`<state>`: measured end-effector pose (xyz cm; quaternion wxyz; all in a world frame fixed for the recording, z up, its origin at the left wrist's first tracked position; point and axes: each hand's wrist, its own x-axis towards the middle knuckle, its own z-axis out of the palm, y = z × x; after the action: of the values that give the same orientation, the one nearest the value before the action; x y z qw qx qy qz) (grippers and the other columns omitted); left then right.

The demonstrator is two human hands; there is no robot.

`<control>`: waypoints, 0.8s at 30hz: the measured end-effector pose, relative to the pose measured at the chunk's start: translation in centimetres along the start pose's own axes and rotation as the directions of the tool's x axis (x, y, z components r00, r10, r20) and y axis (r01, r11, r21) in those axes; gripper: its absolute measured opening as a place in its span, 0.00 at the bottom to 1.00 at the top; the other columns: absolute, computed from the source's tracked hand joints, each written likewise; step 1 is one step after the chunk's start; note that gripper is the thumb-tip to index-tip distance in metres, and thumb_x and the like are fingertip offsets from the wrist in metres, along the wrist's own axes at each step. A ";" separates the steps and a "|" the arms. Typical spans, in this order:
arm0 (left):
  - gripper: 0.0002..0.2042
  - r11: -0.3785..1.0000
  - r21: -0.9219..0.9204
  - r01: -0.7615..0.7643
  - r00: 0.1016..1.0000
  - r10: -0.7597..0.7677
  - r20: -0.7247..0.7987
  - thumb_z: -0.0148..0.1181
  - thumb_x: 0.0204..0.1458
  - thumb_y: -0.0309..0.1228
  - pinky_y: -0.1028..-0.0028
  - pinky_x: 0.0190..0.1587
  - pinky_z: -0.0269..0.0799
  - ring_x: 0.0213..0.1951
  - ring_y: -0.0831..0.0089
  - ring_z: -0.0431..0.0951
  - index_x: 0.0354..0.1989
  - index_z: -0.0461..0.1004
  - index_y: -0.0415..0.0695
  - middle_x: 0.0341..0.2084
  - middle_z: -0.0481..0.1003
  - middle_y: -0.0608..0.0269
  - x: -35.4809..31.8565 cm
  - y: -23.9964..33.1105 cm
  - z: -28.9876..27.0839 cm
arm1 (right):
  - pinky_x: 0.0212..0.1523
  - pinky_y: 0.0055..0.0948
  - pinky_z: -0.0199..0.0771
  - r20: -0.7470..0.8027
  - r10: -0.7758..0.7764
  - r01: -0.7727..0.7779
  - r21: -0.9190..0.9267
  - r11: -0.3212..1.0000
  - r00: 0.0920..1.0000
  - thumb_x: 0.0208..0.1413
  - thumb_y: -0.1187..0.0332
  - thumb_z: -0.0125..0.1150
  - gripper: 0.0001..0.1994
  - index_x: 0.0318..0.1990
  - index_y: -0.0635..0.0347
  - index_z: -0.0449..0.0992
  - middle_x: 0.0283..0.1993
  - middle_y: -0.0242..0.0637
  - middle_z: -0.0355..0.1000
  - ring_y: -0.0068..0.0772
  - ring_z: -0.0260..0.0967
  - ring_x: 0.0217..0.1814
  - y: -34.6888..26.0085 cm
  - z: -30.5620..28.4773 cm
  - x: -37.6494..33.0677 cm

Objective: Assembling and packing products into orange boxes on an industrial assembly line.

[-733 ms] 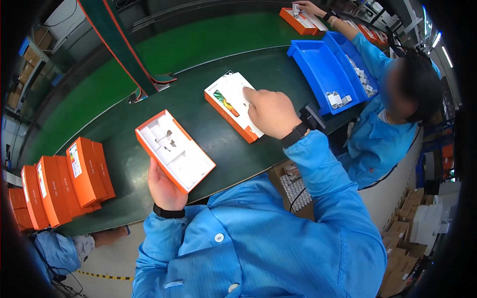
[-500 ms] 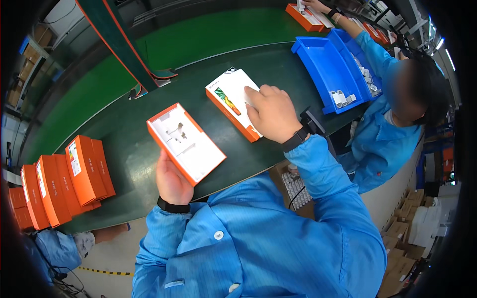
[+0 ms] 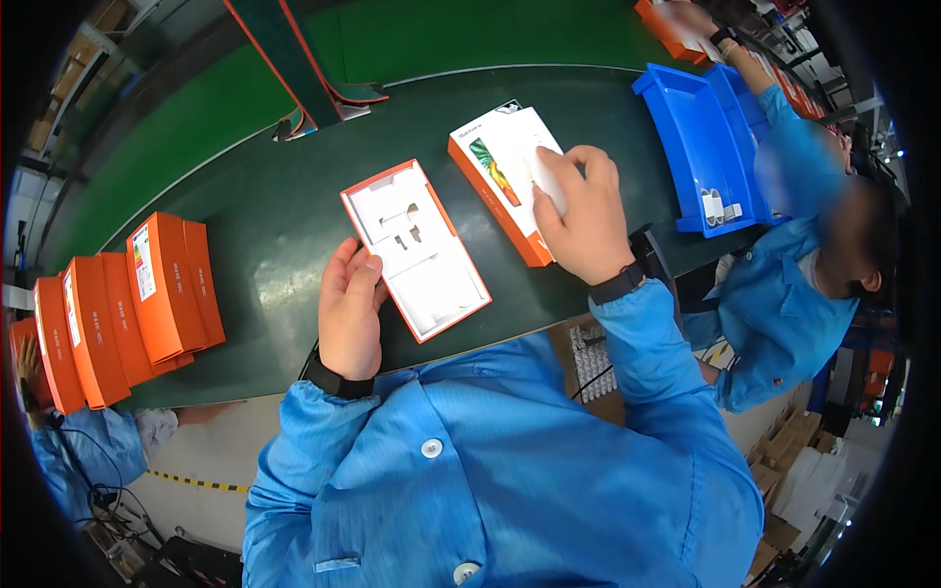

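An orange-edged box base [image 3: 421,274] with a white cut-out insert lies on the dark green table. My left hand [image 3: 350,312] is at its left side, loosely curled, with the thumb tip at the edge; nothing shows between its fingers. Farther right is a white-topped orange box [image 3: 498,162] with a coloured phone picture on its face. Over the right part of that box is my right hand [image 3: 588,216], thumb and index bent in a pinch. Something white and small seems to be between them, its kind not clear.
Several orange boxes [image 3: 176,284] stand upright at the left, with another person's hand [image 3: 29,372] beside them. A blue bin [image 3: 686,127] holding white cable bundles [image 3: 720,206] sits at the right, near a co-worker in blue [image 3: 784,294]. A dark post [image 3: 304,69] rises behind.
My left hand has moved from under the open box to its left side, and the box now rests on the table. My right hand stays over the white-topped box, its fingers more bent.
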<state>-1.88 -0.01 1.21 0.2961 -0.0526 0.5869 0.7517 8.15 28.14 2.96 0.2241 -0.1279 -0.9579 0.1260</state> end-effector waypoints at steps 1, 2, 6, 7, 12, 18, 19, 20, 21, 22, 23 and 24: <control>0.22 1.000 0.002 0.002 1.000 -0.002 0.011 0.51 0.74 0.33 0.64 0.69 0.70 0.64 0.69 0.75 0.72 0.63 0.36 0.63 0.75 0.55 -0.1 0.1 -0.2 | 0.59 0.51 0.74 -0.012 0.018 -0.018 0.020 1.000 1.000 0.59 0.66 0.67 0.24 0.62 0.61 0.79 0.57 0.51 0.69 0.59 0.67 0.60 0.1 0.3 -0.1; 0.22 1.000 0.004 0.007 1.000 -0.007 0.004 0.51 0.74 0.33 0.64 0.69 0.70 0.64 0.69 0.75 0.72 0.63 0.36 0.63 0.75 0.55 -0.3 0.3 -0.3 | 0.62 0.52 0.74 -0.024 0.038 -0.037 0.040 0.999 0.999 0.59 0.66 0.67 0.24 0.63 0.61 0.78 0.61 0.53 0.68 0.61 0.67 0.63 0.2 0.5 -0.1; 0.23 0.999 0.041 -0.007 0.999 0.005 0.052 0.50 0.74 0.33 0.64 0.69 0.70 0.64 0.69 0.75 0.73 0.62 0.36 0.63 0.75 0.56 -0.6 0.7 -0.6 | 0.59 0.49 0.79 0.083 0.124 -0.138 0.184 0.973 0.989 0.62 0.67 0.66 0.24 0.65 0.61 0.76 0.64 0.57 0.71 0.63 0.74 0.61 -0.3 -0.2 0.2; 0.24 0.999 0.051 -0.004 0.998 0.001 0.065 0.50 0.74 0.33 0.64 0.69 0.70 0.65 0.68 0.75 0.74 0.62 0.35 0.63 0.75 0.56 -0.6 0.7 -0.6 | 0.59 0.49 0.79 0.085 0.127 -0.141 0.185 0.973 0.988 0.62 0.67 0.66 0.24 0.65 0.61 0.76 0.64 0.57 0.71 0.63 0.74 0.61 -0.4 -0.2 0.3; 0.26 0.997 0.077 0.025 0.996 -0.031 0.087 0.50 0.74 0.27 0.64 0.70 0.70 0.68 0.65 0.73 0.77 0.56 0.32 0.68 0.71 0.49 -0.3 1.1 -0.6 | 0.58 0.48 0.80 -0.027 0.080 -0.076 0.102 0.992 0.996 0.61 0.70 0.67 0.24 0.66 0.62 0.75 0.64 0.57 0.72 0.62 0.75 0.60 0.0 -0.6 0.6; 0.25 0.996 0.090 -0.017 0.985 0.001 0.171 0.50 0.74 0.31 0.64 0.71 0.69 0.67 0.67 0.74 0.76 0.58 0.35 0.66 0.73 0.53 -0.1 0.4 -1.5 | 0.64 0.47 0.75 -0.122 0.158 -0.137 0.160 0.977 0.980 0.60 0.73 0.67 0.26 0.67 0.62 0.73 0.65 0.57 0.70 0.61 0.72 0.64 1.9 -3.4 1.0; 0.25 0.993 0.116 -0.037 0.987 0.018 0.160 0.50 0.74 0.30 0.65 0.71 0.68 0.67 0.67 0.74 0.76 0.58 0.35 0.66 0.73 0.53 -0.1 0.2 -1.8 | 0.66 0.46 0.73 -0.119 0.167 -0.145 0.177 0.973 0.979 0.61 0.74 0.66 0.27 0.68 0.61 0.73 0.66 0.55 0.69 0.58 0.71 0.66 2.3 -4.0 1.0; 0.25 0.988 0.140 -0.058 0.988 0.037 0.149 0.50 0.74 0.30 0.65 0.72 0.68 0.67 0.67 0.74 0.77 0.58 0.35 0.66 0.73 0.53 -0.1 0.0 -2.0 | 0.66 0.46 0.73 -0.122 0.171 -0.150 0.167 0.975 0.978 0.61 0.74 0.66 0.27 0.68 0.61 0.73 0.66 0.55 0.69 0.58 0.71 0.66 2.5 -4.4 0.9; 0.25 0.987 0.147 -0.060 0.989 0.039 0.145 0.50 0.74 0.29 0.66 0.72 0.67 0.67 0.68 0.74 0.77 0.58 0.35 0.66 0.73 0.53 -0.2 -0.1 -2.0 | 0.67 0.45 0.73 -0.129 0.198 -0.168 0.209 0.963 0.972 0.61 0.74 0.66 0.26 0.68 0.61 0.73 0.66 0.55 0.70 0.57 0.71 0.66 2.8 -4.7 0.8; 0.25 0.988 0.144 -0.058 0.987 0.036 0.154 0.50 0.74 0.29 0.66 0.72 0.67 0.67 0.68 0.74 0.77 0.58 0.35 0.66 0.73 0.53 -0.2 -0.1 -1.9 | 0.67 0.44 0.72 -0.135 0.225 -0.187 0.252 0.950 0.965 0.61 0.74 0.66 0.26 0.68 0.61 0.72 0.66 0.54 0.70 0.56 0.72 0.65 2.9 -5.0 0.7; 0.25 0.986 0.152 -0.066 0.988 0.043 0.148 0.50 0.74 0.29 0.66 0.72 0.67 0.67 0.68 0.74 0.76 0.58 0.35 0.66 0.73 0.53 -0.3 -0.1 -1.9 | 0.67 0.44 0.72 -0.138 0.228 -0.190 0.244 0.951 0.964 0.61 0.74 0.66 0.26 0.68 0.61 0.72 0.66 0.54 0.70 0.56 0.72 0.65 3.1 -5.3 0.6; 0.25 0.984 0.160 -0.075 0.989 0.052 0.141 0.50 0.74 0.29 0.66 0.72 0.67 0.67 0.68 0.74 0.76 0.58 0.34 0.66 0.73 0.52 -0.3 -0.1 -1.8 | 0.67 0.44 0.72 -0.111 0.265 -0.225 0.285 0.932 0.958 0.62 0.75 0.66 0.26 0.68 0.61 0.72 0.66 0.54 0.70 0.55 0.72 0.65 3.2 -5.5 0.5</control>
<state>-2.07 -1.77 0.65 0.3148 0.0423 0.6269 0.7114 10.84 32.25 6.94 0.2920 -0.2238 -0.8891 0.2722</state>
